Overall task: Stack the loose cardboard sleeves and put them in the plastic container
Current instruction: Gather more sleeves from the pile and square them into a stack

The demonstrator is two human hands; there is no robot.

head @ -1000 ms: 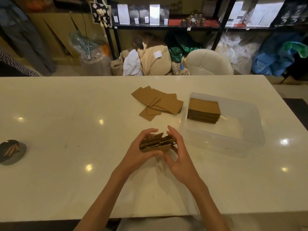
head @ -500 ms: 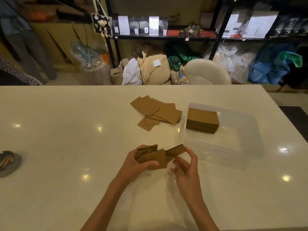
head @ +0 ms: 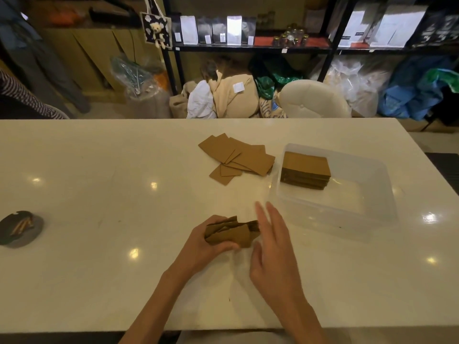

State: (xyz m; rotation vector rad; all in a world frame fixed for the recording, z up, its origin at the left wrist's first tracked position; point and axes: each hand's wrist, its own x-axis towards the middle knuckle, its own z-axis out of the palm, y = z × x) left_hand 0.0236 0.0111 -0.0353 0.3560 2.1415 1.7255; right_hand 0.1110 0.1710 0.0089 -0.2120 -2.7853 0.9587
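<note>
Head view: loose sleeves [head: 236,158] beside container [head: 372,214]

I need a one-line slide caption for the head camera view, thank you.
Left hand grips a bundle of cardboard sleeves, right hand open beside it, near the plastic container.

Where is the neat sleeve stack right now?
Head view: stack sits inside the plastic container, far-left corner, right of the loose sleeves.

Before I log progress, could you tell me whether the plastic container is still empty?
No, a neat stack of sleeves already sits inside the plastic container, at its far left corner.
</note>
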